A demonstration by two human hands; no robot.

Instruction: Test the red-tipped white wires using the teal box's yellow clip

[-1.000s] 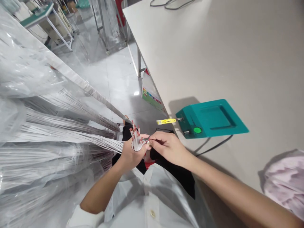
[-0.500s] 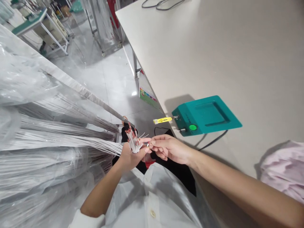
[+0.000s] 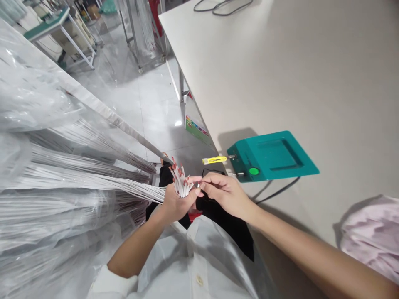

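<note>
My left hand is closed around a bundle of thin white wires with reddish-brown ends pointing up. Its thumb and index finger stretch to the right and meet my right hand. The right thumb and index finger pinch the end of one white wire there; the fingers mostly hide it. To the right of the hands, a teal device with a green button sits at the table edge. A yellow clip-like piece sticks out from one of its metal posts.
Long bundles of white wires partly wrapped in clear plastic lie along a rail on my left. The pale table carries a black cable and a pink cloth. A printed box stands below the table edge.
The right hand's fingers have closed in nearer the left fingertips, and its lower fingers have curled under. The wire bundle has shifted slightly right; the whole view has moved a little.
</note>
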